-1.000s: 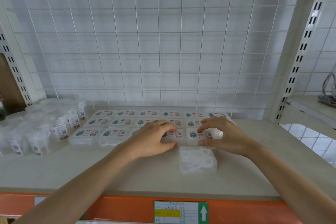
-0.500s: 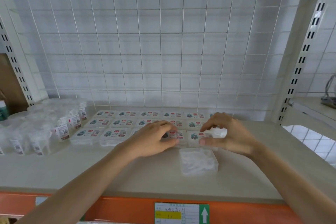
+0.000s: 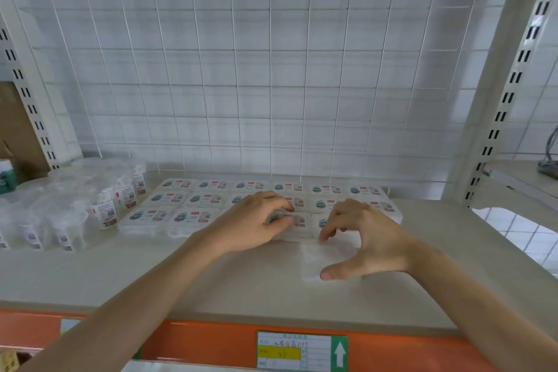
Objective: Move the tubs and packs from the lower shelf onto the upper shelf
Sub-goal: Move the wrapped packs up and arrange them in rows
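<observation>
Beige shelf (image 3: 151,275), wire grid (image 3: 271,84) behind: left hand (image 3: 250,226) curls onto a front-row tub (image 3: 300,222), half hiding its label; right hand (image 3: 371,241) pinches the blank pack (image 3: 314,260) beneath it, right edge covered.

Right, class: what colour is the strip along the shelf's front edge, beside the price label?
The strip is orange, best seen in the head view.

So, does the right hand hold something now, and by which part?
Yes: the right hand grips the plain white flat plastic pack lying on the beige shelf, thumb at its near edge, fingers at its far edge.
</observation>
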